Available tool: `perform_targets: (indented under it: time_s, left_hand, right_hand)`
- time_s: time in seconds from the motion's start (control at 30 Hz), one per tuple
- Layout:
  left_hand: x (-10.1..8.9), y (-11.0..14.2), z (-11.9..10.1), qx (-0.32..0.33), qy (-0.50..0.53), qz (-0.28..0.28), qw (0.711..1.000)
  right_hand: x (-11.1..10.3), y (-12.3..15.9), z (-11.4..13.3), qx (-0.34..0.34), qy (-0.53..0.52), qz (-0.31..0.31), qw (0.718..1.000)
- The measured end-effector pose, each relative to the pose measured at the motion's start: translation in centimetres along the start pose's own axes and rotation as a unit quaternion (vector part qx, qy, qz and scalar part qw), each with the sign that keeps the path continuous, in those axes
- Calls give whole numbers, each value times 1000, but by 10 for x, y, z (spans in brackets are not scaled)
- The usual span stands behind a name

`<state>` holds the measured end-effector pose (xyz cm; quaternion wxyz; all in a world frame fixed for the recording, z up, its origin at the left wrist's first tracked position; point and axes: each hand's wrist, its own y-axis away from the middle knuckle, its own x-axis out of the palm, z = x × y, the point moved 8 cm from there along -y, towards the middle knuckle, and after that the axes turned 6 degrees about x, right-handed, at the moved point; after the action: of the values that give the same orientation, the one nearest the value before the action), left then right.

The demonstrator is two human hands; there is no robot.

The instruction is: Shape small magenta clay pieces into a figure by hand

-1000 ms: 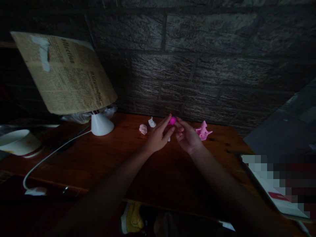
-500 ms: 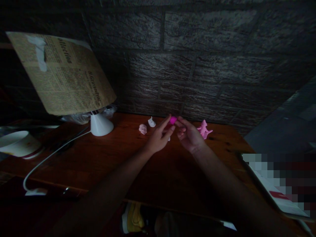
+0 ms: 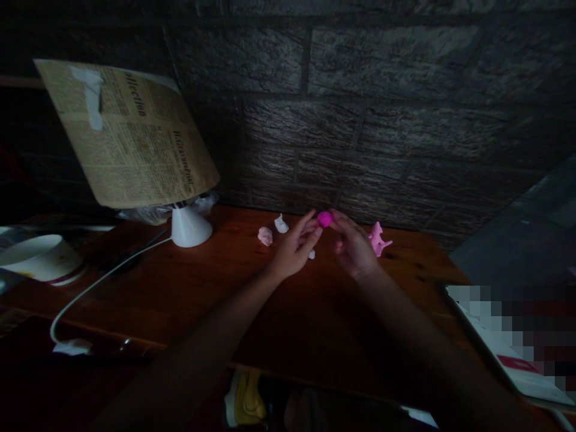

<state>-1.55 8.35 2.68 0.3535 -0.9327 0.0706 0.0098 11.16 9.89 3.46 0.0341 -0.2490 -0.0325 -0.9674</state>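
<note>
While a magenta lump (image 3: pixel 324 219) is resting between my fingertips, apparently held above the wooden table (image 3: pixel 216 300) toward its back edge, my left hand (image 3: pixel 294 246) is grasping it from one side and my right hand (image 3: pixel 355 249) is pinching it from the other. Compared with half a second ago, the lump is showing a rounder, fuller face, and my right fingers are blurring; that is suggesting, in my judgement, a turn or squeeze, with neither hand letting go. A small white bit (image 3: pixel 312 254) is peeking out just beside my left hand. Farther left, a white piece (image 3: pixel 281 224) is sitting near a crumpled pale pink lump (image 3: pixel 265 236), the two apart. Just past my right hand, a spiky pink piece (image 3: pixel 378 240) is standing on the wood. Wider out, a newsprint-shaded lamp (image 3: pixel 135 138) is standing at left, its white cord (image 3: pixel 108 264) is curving toward the front edge, a cup (image 3: pixel 36 258) is sitting beyond it, and a dark brick wall (image 3: pixel 333 60) is backing everything.
</note>
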Motion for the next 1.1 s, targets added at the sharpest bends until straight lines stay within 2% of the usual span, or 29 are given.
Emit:
perform_targets:
  time_s: [0.13,0.4,0.6,0.7,0.8,0.97,1.1]
  left_hand:
    - [-2,-1,-1,11,-9,-5,1000]
    - [-16,1,-6,15,-77,-94,992]
    - [-16,-1,-28,98,-173,-67,978]
    - [-12,-1,-28,101,-166,-39,980]
    - [-11,-1,-18,62,-123,-41,990]
    - [-1,1,0,20,-61,1,998]
    - [2,3,4,9,-62,6,998]
  right_hand:
    - [-3,-2,5,-27,40,11,999]
    - [3,-2,-1,27,40,63,997]
    - [-4,-4,-6,91,7,26,996]
    - [-7,-4,-8,110,-4,7,994]
    - [-8,-4,-4,86,11,4,996]
    - [-1,1,9,-22,109,18,994]
    - [4,2,7,-36,131,32,990]
